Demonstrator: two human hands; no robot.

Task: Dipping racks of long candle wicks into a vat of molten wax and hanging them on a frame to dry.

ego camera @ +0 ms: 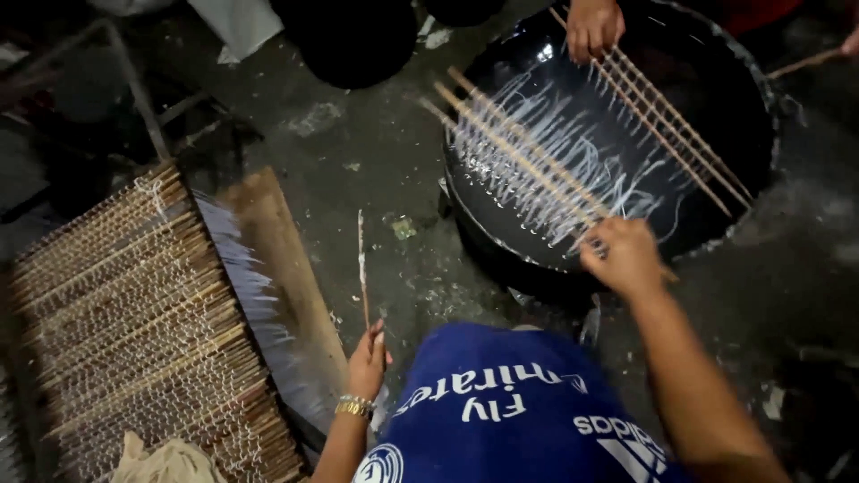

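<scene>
Here, right hand (626, 255): closed on near ends of sticks (519, 152) over the black basin (752, 179), long axis running away leftward
Left hand (369, 358): grips one upright thin stick (361, 268), apart from basin

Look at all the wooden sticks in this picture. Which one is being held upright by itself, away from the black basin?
The single thin stick in the left hand. It stands alone above the floor, while the others lie in bundles across the black basin or stacked on the rack.

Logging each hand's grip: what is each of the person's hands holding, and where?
Left hand holds a single thin stick by its lower end. Right hand grips the near ends of the sticks over the black basin.
</scene>
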